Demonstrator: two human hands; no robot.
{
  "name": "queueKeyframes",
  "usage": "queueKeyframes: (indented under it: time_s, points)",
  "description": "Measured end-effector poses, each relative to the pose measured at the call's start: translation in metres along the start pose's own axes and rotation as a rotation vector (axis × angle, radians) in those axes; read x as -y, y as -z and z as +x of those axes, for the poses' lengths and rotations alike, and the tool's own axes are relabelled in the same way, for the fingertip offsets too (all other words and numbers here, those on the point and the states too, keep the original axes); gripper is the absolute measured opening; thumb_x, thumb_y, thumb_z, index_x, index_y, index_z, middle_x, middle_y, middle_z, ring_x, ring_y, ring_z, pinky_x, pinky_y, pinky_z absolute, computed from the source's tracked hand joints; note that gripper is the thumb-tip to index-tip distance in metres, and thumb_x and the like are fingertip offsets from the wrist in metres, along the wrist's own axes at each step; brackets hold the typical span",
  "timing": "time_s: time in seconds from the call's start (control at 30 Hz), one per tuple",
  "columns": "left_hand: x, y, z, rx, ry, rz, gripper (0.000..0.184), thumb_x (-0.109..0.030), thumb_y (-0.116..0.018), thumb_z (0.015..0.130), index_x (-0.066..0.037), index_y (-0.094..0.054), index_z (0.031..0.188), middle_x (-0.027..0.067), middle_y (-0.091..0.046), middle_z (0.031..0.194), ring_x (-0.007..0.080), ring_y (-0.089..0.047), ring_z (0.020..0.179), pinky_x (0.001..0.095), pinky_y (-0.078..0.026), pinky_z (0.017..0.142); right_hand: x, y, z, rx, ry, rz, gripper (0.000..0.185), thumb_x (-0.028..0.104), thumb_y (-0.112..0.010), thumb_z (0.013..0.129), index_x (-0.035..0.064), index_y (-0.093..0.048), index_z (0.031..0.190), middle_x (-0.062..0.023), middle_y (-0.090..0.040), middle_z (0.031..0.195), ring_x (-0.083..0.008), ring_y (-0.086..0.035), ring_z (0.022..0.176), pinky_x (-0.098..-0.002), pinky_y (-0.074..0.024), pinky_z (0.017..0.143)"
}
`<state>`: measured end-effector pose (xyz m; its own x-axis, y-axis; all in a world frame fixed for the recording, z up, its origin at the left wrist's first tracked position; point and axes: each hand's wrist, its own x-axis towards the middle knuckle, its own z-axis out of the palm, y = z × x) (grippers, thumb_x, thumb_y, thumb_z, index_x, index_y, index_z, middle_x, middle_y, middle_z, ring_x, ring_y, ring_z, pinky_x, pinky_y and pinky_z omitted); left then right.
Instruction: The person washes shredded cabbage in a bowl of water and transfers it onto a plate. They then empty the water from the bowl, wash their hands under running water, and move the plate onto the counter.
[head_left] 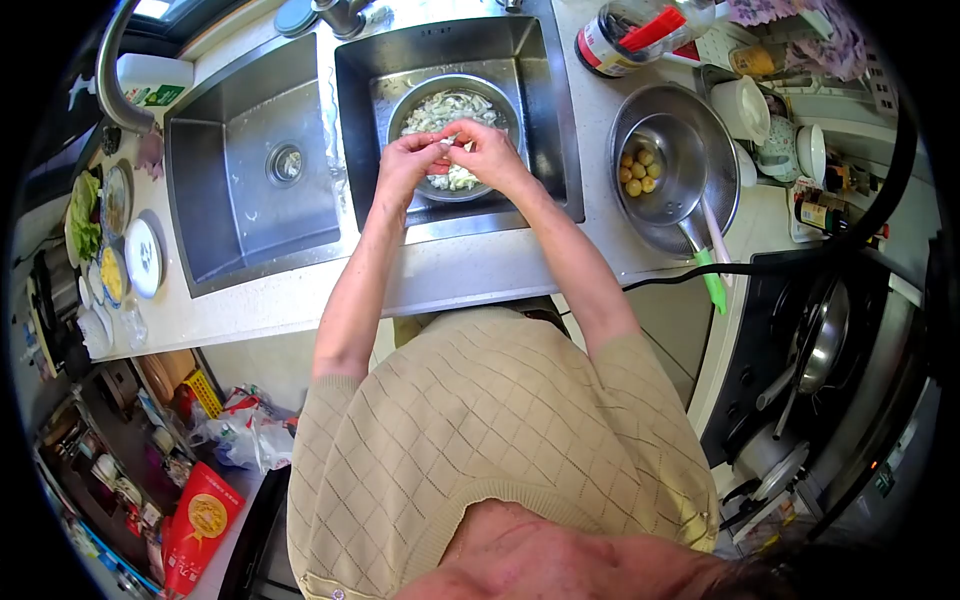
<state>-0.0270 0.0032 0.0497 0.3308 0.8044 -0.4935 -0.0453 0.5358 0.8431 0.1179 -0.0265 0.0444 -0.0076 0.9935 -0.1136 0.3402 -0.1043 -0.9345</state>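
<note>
A round metal bowl (403,108) stands in the right sink basin (360,80). Pale, whitish shredded pieces (455,105) lie in it, apparently in water. Over the bowl's near half, my left hand (412,160) and my right hand (485,155) meet at the fingertips. The fingers of both are pinched together. Whatever sits between them is too small and too covered to name; some whitish bits show just beneath.
Left of the bowl is a second basin (240,190) with a drain (285,163). To the right, a large metal bowl (725,185) holds a strainer and several small round yellowish items (640,172). A red-lidded jar (605,45) stands behind. Plates (144,258) line the left counter.
</note>
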Motion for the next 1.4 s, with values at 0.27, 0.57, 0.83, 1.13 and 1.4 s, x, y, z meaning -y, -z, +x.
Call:
queueKeyframes:
  time_s: [0.27, 0.57, 0.83, 1.13, 1.4]
  points:
    - [0.001, 0.004, -0.002, -0.042, -0.111, 0.092, 0.012, -0.002, -0.059, 0.068, 0.004, -0.057, 0.079, 0.0072, -0.059, 0.071, 0.0100, -0.056, 0.057, 0.0196, -0.046, 0.052, -0.001, -0.016, 0.000, -0.083, 0.052, -0.082, 0.026, 0.019, -0.060, 0.066, 0.0040, -0.055, 0.087, -0.0135, -0.060, 0.074, -0.0252, -0.060, 0.070, -0.0328, -0.0465, 0.062]
    - [0.006, -0.003, -0.004, -0.143, -0.130, 0.061, 0.009, 0.001, -0.057, 0.067, 0.003, -0.056, 0.075, 0.0068, -0.058, 0.066, 0.0098, -0.054, 0.052, 0.0202, -0.045, 0.049, -0.029, -0.030, 0.004, -0.132, -0.128, 0.276, 0.019, 0.011, -0.061, 0.061, -0.0008, -0.058, 0.076, -0.0055, -0.059, 0.066, -0.0092, -0.053, 0.059, -0.0219, -0.0432, 0.055]
    - [0.010, 0.023, 0.026, -0.351, 0.041, -0.245, 0.011, 0.004, -0.053, 0.070, 0.005, -0.055, 0.080, 0.0085, -0.056, 0.067, 0.0119, -0.055, 0.049, 0.0201, -0.047, 0.047, -0.073, -0.002, 0.028, -0.521, -0.336, 0.323, 0.020, 0.012, -0.060, 0.061, 0.0001, -0.057, 0.077, -0.0059, -0.058, 0.064, -0.0121, -0.053, 0.053, -0.0240, -0.0431, 0.051]
    - [0.049, 0.004, 0.052, -0.151, -0.259, 1.128, 0.020, -0.018, -0.061, 0.065, -0.008, -0.062, 0.083, 0.0138, -0.054, 0.094, 0.0294, -0.055, 0.083, 0.0362, -0.043, 0.073, -0.059, 0.006, 0.030, -0.380, -0.437, 0.222, 0.023, 0.012, -0.053, 0.073, 0.0006, -0.057, 0.092, -0.0086, -0.059, 0.067, -0.0145, -0.060, 0.057, -0.0272, -0.0466, 0.037]
    - [0.052, 0.007, 0.088, 0.134, 0.164, 0.327, 0.024, -0.003, -0.062, 0.069, 0.003, -0.056, 0.091, 0.0063, -0.058, 0.076, 0.0116, -0.056, 0.064, 0.0218, -0.048, 0.052, -0.076, 0.000, 0.018, -0.099, -0.476, 0.158, 0.020, 0.013, -0.054, 0.074, 0.0019, -0.059, 0.090, -0.0070, -0.059, 0.066, -0.0120, -0.055, 0.051, -0.0216, -0.0435, 0.042]
